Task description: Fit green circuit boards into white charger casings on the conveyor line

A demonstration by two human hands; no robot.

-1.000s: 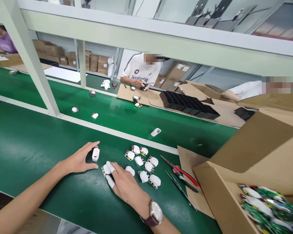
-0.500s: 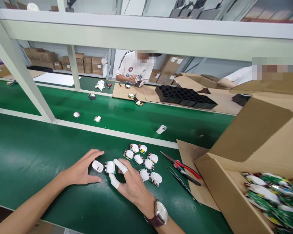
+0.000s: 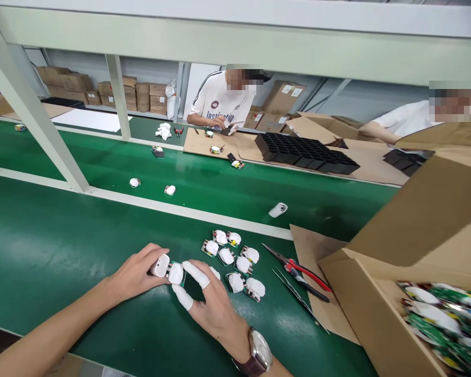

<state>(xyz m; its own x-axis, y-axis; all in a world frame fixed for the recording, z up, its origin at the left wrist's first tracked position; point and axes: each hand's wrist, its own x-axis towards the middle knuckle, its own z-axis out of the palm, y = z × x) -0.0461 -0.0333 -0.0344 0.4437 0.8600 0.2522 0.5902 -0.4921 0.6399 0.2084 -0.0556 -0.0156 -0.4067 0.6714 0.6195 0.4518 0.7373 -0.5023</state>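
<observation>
You held the circuit board [image 3: 176, 274] right beside the white case [image 3: 161, 265]

Your right hand [image 3: 215, 308] had thumb and forefinger parted about the board's width, pinching it by the edges. Your left hand [image 3: 132, 275] was curled part-closed around the case, its end turned toward the board. The two pieces lay end to end between your hands; whether they touched, I could not tell. The step looked like lining them up, and it probably called for a steady left grip, a light right pinch and squared ends before any push; a tilt could have snagged the prongs. The board was green under a puffy white pad, with coppery prongs on the side facing your left hand; the case was smooth and rounded, small dark marks in its end. Beyond your right fingertips lay more padded boards [image 3: 243, 264], with tweezers [image 3: 300, 302] and pliers [image 3: 290, 263] to that hand's right.
</observation>
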